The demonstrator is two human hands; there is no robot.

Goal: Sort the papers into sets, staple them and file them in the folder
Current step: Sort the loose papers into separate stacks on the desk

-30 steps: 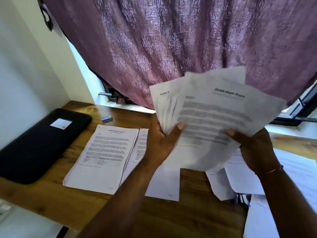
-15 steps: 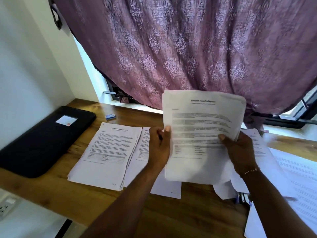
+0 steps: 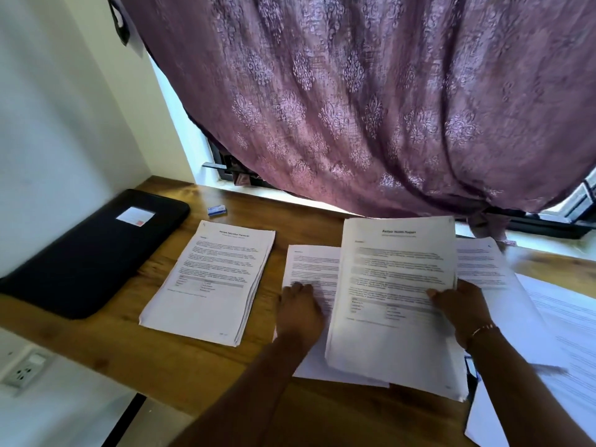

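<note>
pinching the paper stack [image 3: 396, 285] at its right edge, that's the right hand [image 3: 461, 306]; left hand [image 3: 300, 309] lies flat, fingers straight, on a sheet [image 3: 311, 262] beside.

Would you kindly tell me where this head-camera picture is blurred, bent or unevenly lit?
Head view: daylight glows through the curtain and flares white at the window gaps; print on the held stack is soft, on the left stack crisper; loose sheets at far right smear with motion; the wide lens bows the desk edge.
</note>
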